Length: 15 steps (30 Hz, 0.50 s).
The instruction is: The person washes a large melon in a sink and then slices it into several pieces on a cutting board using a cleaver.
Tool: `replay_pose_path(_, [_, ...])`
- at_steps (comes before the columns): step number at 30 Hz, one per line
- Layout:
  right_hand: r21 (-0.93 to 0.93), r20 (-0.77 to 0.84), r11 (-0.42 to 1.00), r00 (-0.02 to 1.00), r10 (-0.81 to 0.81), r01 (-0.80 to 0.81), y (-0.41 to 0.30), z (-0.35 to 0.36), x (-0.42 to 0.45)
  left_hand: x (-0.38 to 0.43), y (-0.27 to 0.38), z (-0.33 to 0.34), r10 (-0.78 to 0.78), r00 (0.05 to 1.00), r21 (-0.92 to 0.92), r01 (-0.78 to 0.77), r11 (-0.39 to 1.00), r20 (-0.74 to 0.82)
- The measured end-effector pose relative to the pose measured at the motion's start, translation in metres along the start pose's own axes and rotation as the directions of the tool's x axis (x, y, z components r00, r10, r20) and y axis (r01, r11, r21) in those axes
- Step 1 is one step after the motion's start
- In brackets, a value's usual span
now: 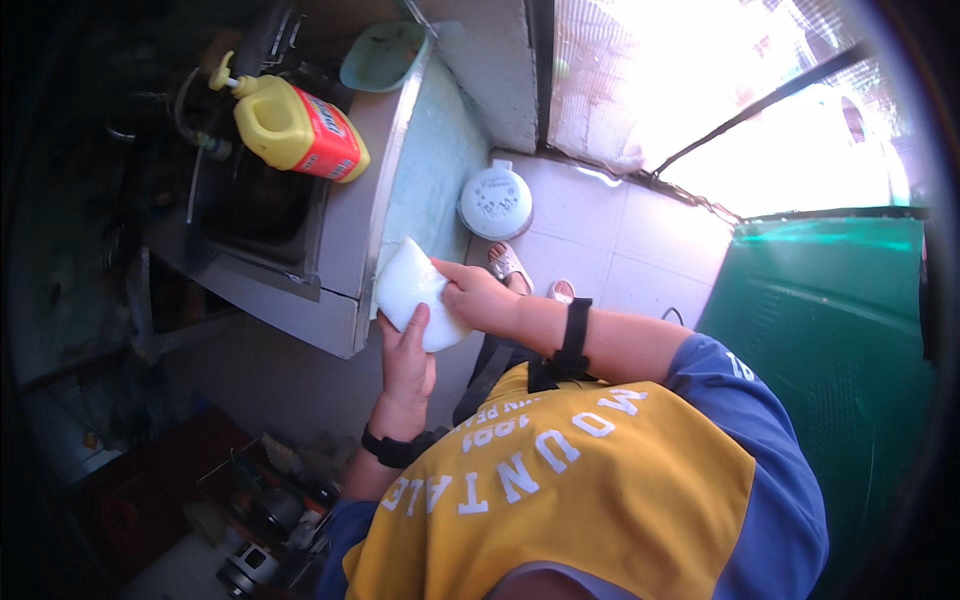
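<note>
My left hand (407,360) holds the lower left edge of a white, smooth piece (420,296) with a pointed top and a curved lower edge; what it is, I cannot tell. My right hand (480,298) grips its right side, the fingers partly behind or against it. The piece is in front of the counter's corner (349,326). Both wrists wear black straps. Up and to the left, a yellow pump bottle (281,124) with a red label stands on the counter beside a dark sink (255,206).
A pale green plastic basin (386,56) sits at the counter's far end. On the tiled floor stands a round white lidded container (495,202), near two sandalled feet (510,266). A large green panel (817,322) is at the right. Cluttered kitchenware (274,510) lies lower left.
</note>
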State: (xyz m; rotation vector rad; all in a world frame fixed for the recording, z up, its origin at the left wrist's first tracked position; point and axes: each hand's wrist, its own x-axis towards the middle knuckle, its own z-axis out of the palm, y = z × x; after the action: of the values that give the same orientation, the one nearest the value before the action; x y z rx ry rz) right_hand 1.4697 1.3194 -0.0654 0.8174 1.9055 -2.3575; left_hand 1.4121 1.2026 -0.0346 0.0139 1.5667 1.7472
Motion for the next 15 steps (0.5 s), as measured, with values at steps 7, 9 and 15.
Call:
replay_pose_path(7, [0.425, 0.047, 0.901, 0.996, 0.076, -0.089, -0.007, -0.037, 0.029, 0.04, -0.003, 0.02, 0.009, 0.998, -0.085, -0.005, 0.996, 0.054])
replay_pose_path(9, [0.531, 0.08, 0.836, 0.99, 0.115, -0.14, -0.017, -0.047, 0.032, 0.049, 0.002, 0.025, -0.025, 0.995, -0.166, 0.04, 0.985, 0.092])
replay_pose_path(15, [0.789, 0.16, 0.595, 0.986, 0.039, -0.152, -0.024, -0.066, 0.052, 0.072, 0.024, 0.029, -0.022, 0.979, -0.257, 0.075, 0.963, 0.202])
